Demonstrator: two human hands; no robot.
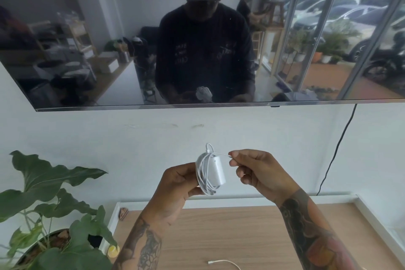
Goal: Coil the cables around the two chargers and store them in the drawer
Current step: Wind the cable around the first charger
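Note:
My left hand [175, 184] grips a white charger [217, 170] in mid-air, above the far edge of the cabinet top. Its white cable [205, 178] is wound round the block in several loops. My right hand [256, 170] pinches the free end of that cable just right of the charger, and the short stretch between them is taut. Another white cable end [225, 263] lies on the wooden cabinet top [241, 232] near the bottom edge of the view; its charger is out of sight. No drawer is visible.
A large-leaved potted plant [54, 208] stands at the left. A wall-mounted TV [197, 35] hangs above, with a black cord [335, 149] running down the wall at the right. A small striped object [123, 212] sits at the cabinet's back left corner.

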